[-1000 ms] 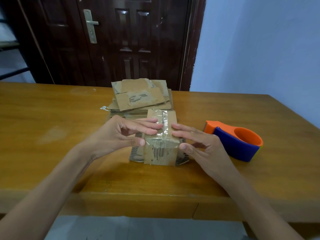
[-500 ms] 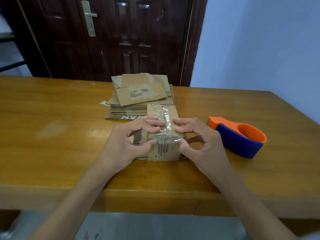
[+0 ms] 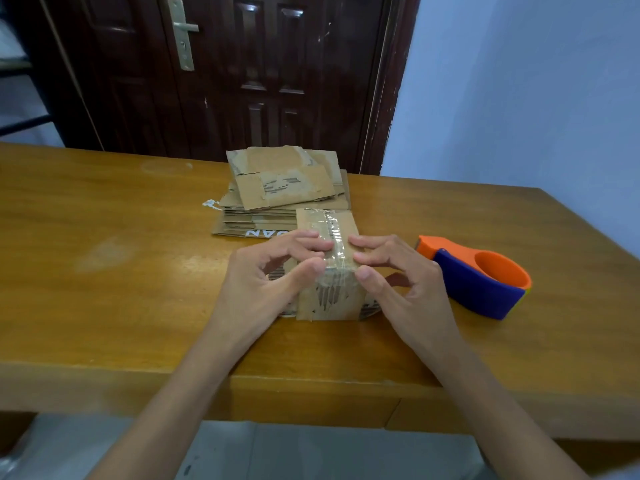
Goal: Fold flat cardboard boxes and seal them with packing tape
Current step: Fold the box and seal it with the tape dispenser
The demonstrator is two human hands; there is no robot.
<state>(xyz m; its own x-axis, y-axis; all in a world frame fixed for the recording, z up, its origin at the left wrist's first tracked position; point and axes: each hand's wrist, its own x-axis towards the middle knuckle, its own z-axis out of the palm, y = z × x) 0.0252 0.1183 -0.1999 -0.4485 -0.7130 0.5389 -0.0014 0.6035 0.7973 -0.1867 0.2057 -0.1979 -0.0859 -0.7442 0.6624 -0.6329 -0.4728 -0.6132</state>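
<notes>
Tabletop: both hands' curled fingers pinch taped box.

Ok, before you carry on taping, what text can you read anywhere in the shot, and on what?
"AN": white letters, seen upside down, on the bottom sheet of the flat cardboard stack; the rest is hidden behind the box.
Dark marks on the stack's top sheet: not readable as text.
Tape dispenser: no text visible.

Head cam, close, looks fwd-down at table.

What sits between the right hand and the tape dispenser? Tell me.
Nothing: in the head view only bare table shows between the right hand, which is on the taped box, and the tape dispenser.
</notes>
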